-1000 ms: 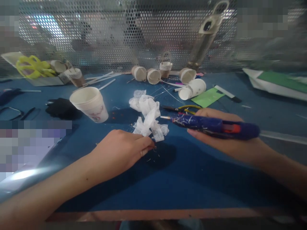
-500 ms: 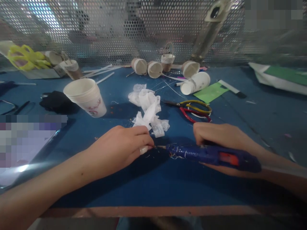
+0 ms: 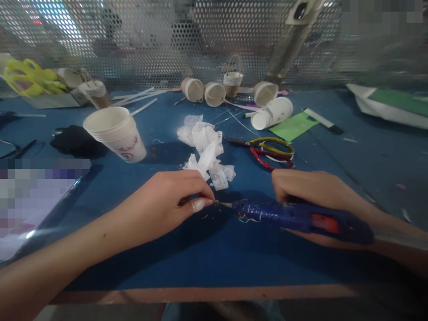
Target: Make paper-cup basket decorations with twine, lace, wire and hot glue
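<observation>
My right hand [image 3: 310, 191] is wrapped round a dark blue hot glue gun [image 3: 267, 213], held sideways with its nozzle pointing left. Thumb and forefinger of my left hand [image 3: 174, 196] are pinched on something tiny and brownish [image 3: 216, 202] right at the nozzle tip; its kind is too small to make out. Just beyond my left fingertips lie crumpled white lace strips [image 3: 209, 149]. Scissors [image 3: 264, 149] with one yellow and one red handle rest beyond my right hand. A stack of white paper cups [image 3: 117, 133] stands beyond my left wrist.
Several small cups with brown sides [image 3: 215, 94] line the back, before a perforated metal screen [image 3: 150, 44]. A fallen paper cup [image 3: 272, 113] lies near green paper [image 3: 294, 128]. Yellow scissors handles [image 3: 30, 78] stick up at far left. The table's front edge [image 3: 200, 294] is close.
My left finger and thumb have shifted slightly, so a gap shows between them and the tiny piece at the nozzle is more visible. The glue gun has moved slightly right.
</observation>
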Motion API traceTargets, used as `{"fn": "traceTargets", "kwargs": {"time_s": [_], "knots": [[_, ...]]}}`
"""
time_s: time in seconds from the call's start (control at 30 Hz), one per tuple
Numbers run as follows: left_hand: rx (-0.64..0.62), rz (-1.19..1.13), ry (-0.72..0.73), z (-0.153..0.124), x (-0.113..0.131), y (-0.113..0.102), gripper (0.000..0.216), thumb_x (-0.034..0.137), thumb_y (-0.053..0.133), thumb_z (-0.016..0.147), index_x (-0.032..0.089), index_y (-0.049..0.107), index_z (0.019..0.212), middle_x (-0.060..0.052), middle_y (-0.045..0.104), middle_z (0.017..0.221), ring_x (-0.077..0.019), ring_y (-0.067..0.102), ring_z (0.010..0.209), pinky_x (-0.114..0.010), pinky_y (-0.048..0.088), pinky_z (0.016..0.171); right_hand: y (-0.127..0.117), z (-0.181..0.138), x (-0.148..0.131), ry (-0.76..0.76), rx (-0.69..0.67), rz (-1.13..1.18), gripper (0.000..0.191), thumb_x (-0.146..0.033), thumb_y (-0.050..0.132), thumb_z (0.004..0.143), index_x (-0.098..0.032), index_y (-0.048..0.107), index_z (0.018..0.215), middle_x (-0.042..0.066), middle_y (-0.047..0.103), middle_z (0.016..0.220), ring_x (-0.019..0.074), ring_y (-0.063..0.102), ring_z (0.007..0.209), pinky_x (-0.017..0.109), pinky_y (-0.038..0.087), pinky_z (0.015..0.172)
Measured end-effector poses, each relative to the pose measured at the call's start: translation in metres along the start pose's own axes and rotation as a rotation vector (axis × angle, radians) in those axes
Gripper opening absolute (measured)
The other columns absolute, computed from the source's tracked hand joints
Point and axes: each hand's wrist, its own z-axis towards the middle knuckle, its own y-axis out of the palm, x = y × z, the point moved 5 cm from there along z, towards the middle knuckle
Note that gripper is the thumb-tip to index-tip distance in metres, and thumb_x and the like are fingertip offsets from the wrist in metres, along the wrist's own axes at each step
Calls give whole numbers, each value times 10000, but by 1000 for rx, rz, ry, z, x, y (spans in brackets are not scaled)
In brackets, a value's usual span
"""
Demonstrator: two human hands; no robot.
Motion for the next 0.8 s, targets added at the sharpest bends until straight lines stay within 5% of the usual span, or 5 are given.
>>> {"fn": "traceTargets", "kwargs": {"time_s": [0.33, 0.8], "knots": [[5, -176, -151, 3, -2, -4, 101, 215, 643, 935, 216, 738, 901, 36, 703, 781, -53, 530, 474, -153, 422, 464, -8, -3, -5, -11, 110, 21, 208, -156, 565, 826, -255, 394, 763, -36, 468, 700, 134, 404, 566, 276, 305, 525], [-16, -295, -253, 0, -5, -2, 107, 254, 640, 930, 231, 735, 886, 37, 696, 820, -37, 532, 437, -154, 454, 455, -7, -4, -10, 29, 135, -39, 210, -139, 510, 824, -263, 348, 775, -31, 443, 722, 145, 390, 577, 290, 284, 540]]}}
